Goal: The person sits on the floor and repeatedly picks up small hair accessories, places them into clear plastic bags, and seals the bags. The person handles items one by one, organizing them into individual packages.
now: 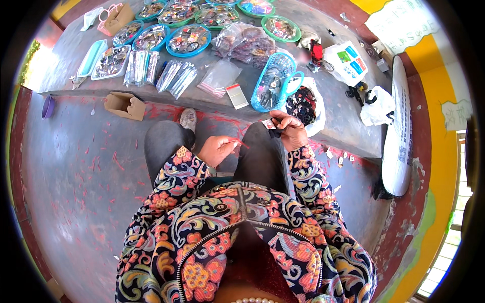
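My left hand (216, 150) is closed in a pinch on a thin red strip (242, 144) above my lap. To its right, my right hand (292, 132) grips a small black item (275, 132), whose kind I cannot make out. A small white card with red marks (268, 124) shows beside that item at the fingertips. Just beyond the right hand stands a blue plastic basket (283, 61) with small packed pieces in it. Next to it, a white bag (319, 108) holds many small black pieces.
On the raised concrete ledge (353, 134) lie clear bags (220, 76), a red-edged card (236, 96), long packets (177, 78) and blue and green trays (188, 51) of small goods. A cardboard box (125, 106) and purple bowl (48, 107) sit on the floor among red scraps.
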